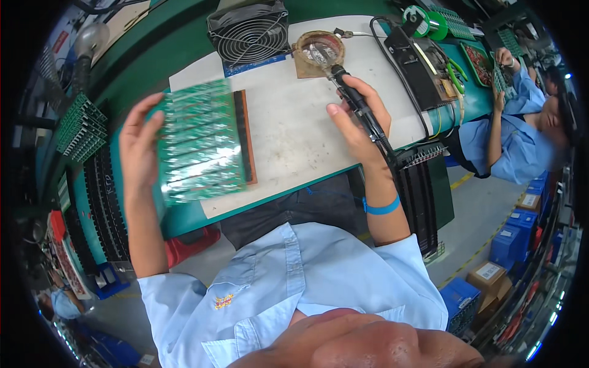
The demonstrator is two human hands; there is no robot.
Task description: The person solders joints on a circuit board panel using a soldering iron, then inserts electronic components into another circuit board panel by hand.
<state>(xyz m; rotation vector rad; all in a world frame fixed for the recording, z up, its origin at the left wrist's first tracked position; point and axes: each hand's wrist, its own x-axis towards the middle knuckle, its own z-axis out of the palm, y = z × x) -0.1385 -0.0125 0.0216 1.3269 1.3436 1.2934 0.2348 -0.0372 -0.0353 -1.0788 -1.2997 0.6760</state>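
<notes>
My left hand (142,138) grips the left edge of a green circuit board panel (205,138), tilted and smeared by motion, with glare across its rows. Under its right edge shows a dark strip with a brown border (246,138), on the white bench sheet (288,132). My right hand (362,119) is closed around the black handle of a soldering iron (354,97). The iron's front end reaches over a round, stained dish (320,48) with shiny silvery material inside. A blue band (381,207) circles my right wrist.
A black fan (248,37) stands behind the panel. At the right are a black soldering station (417,67), green-handled pliers (457,75) and a green spool (429,23). Black slotted racks (104,202) line the left. A co-worker (509,122) holds a board farther right.
</notes>
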